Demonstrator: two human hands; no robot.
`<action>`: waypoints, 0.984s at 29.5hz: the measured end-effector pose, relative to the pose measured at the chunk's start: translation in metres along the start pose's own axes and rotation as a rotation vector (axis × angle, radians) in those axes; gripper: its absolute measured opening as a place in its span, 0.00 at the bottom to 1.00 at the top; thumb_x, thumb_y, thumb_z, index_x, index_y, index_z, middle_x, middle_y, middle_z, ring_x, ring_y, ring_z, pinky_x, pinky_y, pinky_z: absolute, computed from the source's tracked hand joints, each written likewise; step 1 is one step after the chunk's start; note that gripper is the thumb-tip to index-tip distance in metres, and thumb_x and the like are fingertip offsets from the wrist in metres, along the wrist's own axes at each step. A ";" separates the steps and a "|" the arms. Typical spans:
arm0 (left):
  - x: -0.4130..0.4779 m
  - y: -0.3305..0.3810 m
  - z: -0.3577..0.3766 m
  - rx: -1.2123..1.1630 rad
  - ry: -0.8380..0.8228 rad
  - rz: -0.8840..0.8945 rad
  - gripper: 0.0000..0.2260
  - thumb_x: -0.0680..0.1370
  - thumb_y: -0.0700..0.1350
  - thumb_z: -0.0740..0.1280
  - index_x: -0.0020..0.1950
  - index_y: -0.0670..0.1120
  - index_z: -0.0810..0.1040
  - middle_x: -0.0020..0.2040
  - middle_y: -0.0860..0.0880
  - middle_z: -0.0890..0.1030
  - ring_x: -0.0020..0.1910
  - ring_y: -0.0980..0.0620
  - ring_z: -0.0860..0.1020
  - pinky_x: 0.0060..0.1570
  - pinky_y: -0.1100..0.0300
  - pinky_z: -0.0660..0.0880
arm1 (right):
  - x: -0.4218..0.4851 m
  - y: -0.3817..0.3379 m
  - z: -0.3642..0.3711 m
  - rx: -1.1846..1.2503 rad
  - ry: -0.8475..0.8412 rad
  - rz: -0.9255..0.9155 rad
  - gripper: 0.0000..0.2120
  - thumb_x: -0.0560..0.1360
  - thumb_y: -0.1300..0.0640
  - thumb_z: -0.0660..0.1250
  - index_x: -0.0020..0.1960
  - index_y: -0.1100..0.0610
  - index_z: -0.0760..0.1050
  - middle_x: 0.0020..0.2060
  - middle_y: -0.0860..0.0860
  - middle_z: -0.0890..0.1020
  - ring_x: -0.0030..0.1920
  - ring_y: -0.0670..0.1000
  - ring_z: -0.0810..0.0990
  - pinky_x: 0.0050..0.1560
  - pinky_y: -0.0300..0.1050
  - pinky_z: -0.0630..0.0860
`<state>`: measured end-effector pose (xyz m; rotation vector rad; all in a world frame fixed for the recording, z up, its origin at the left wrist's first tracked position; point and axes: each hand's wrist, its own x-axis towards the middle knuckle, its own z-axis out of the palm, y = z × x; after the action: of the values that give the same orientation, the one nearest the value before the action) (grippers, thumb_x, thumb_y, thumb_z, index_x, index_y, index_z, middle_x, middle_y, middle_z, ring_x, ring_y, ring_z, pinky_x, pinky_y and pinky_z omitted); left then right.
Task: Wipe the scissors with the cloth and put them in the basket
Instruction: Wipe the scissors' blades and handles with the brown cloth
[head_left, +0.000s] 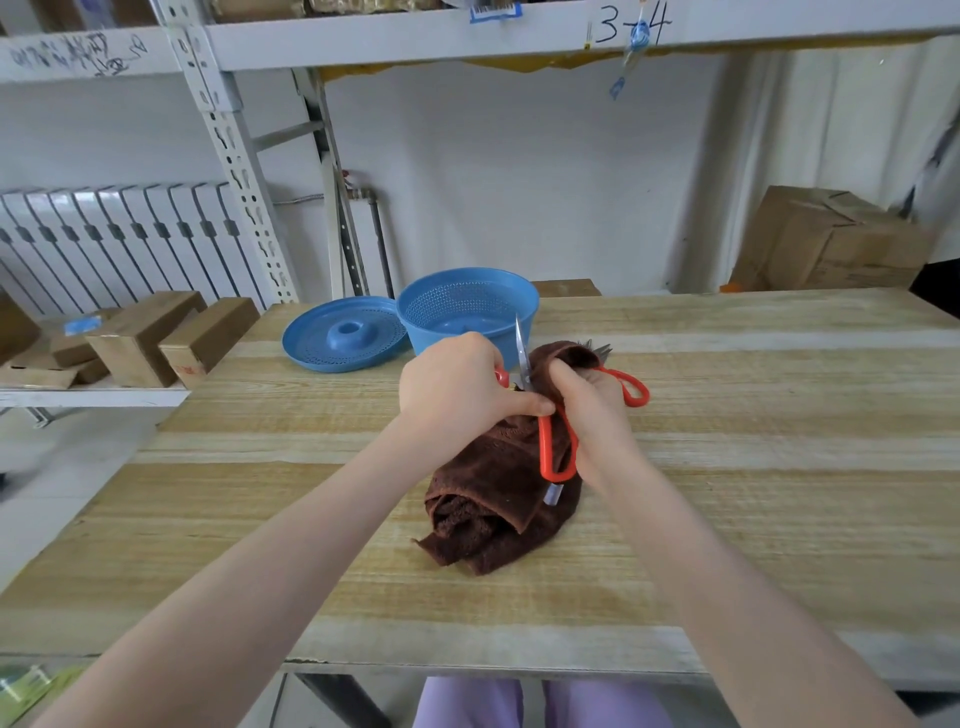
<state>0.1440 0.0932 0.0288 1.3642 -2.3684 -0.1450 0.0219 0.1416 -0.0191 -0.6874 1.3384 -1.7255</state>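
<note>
The scissors (522, 347) have red handles; one bare blade points up toward the blue basket (524, 306). My left hand (457, 387) grips them near the pivot, and one red handle loop (558, 457) hangs below against the cloth. My right hand (592, 410) grips the brown cloth (483, 514), bunched over the area right of the blade. The rest of the cloth trails onto the wooden table (779, 467). Another red loop (635, 389) and some metal tips (598, 349) show behind my right hand; I cannot tell what they belong to.
A blue perforated lid (343, 335) lies left of the basket. Wooden blocks (150, 338) sit on a lower shelf at the left. A cardboard box (826, 244) stands at the back right. A metal shelf beam (519, 36) runs overhead.
</note>
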 end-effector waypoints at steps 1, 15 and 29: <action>0.000 0.002 0.000 0.003 0.006 0.001 0.29 0.57 0.72 0.72 0.29 0.48 0.68 0.26 0.54 0.70 0.26 0.54 0.72 0.25 0.61 0.62 | 0.000 0.001 0.001 0.013 0.025 -0.008 0.14 0.76 0.60 0.67 0.33 0.57 0.83 0.34 0.54 0.85 0.37 0.50 0.83 0.41 0.46 0.81; 0.007 0.004 -0.004 0.029 0.007 -0.013 0.28 0.57 0.72 0.72 0.31 0.49 0.71 0.26 0.55 0.72 0.27 0.56 0.73 0.25 0.62 0.62 | 0.002 -0.005 0.003 0.064 0.068 0.044 0.09 0.75 0.59 0.69 0.37 0.59 0.82 0.31 0.53 0.84 0.33 0.48 0.83 0.38 0.42 0.81; 0.005 -0.006 0.000 -0.002 -0.059 -0.011 0.30 0.57 0.72 0.73 0.28 0.47 0.66 0.23 0.54 0.67 0.24 0.53 0.69 0.26 0.62 0.64 | 0.000 0.004 0.002 -0.019 0.027 0.022 0.08 0.75 0.64 0.66 0.38 0.62 0.81 0.33 0.54 0.83 0.38 0.51 0.83 0.46 0.49 0.80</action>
<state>0.1468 0.0858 0.0280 1.3907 -2.4085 -0.1941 0.0246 0.1404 -0.0225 -0.6595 1.3779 -1.7123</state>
